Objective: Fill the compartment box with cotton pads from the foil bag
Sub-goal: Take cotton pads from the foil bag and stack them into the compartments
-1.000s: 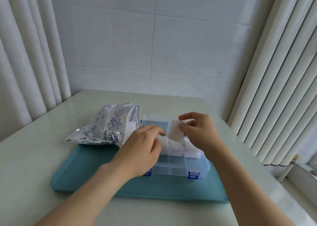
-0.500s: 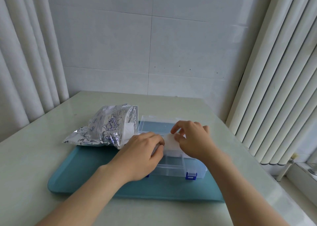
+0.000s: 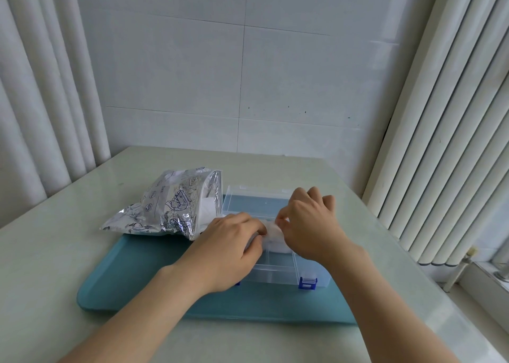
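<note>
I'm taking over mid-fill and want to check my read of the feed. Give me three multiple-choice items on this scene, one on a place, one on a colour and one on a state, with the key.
1. Where does the foil bag lie relative to the compartment box?
A. On its left
B. On its right
C. Inside it

2. What colour is the box's visible latch?
A. Red
B. Blue
C. Yellow

3. How is the box's lid?
A. Shut and latched
B. Taken off, on the floor
C. Open, lying back beyond the box

Key:
1 A: the bag lies at the tray's far left, beside the box.
2 B: the front latch is blue.
3 C: the left hand and right hand are on the cotton pads inside the open box.
</note>
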